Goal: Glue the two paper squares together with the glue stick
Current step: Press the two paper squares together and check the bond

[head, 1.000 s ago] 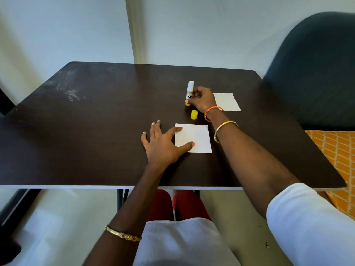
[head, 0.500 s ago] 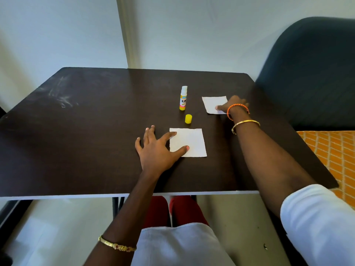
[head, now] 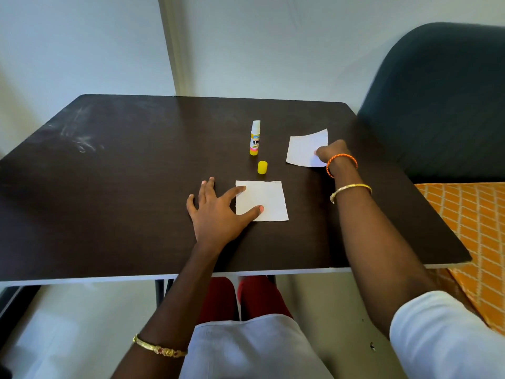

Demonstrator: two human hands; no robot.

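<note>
A white paper square [head: 266, 201] lies flat on the dark table [head: 123, 187]. My left hand [head: 218, 212] rests spread on the table, thumb and forefinger pressing the square's left edge. A second white paper square [head: 304, 147] is further back on the right, its far edge curling upward; my right hand [head: 332, 153] pinches its near right corner. The uncapped glue stick [head: 255, 138] stands upright behind the near square, free of both hands. Its yellow cap [head: 262, 167] sits on the table just in front of it.
A dark padded chair [head: 437, 105] stands at the table's right side, above an orange patterned surface [head: 470, 228]. White walls lie behind the table. My lap and red-clad knees show under the front edge.
My right hand let go of the glue stick, which now stands alone, moved right to the far paper square, and has taken hold of its corner, lifting its edge. My left hand stayed put.
</note>
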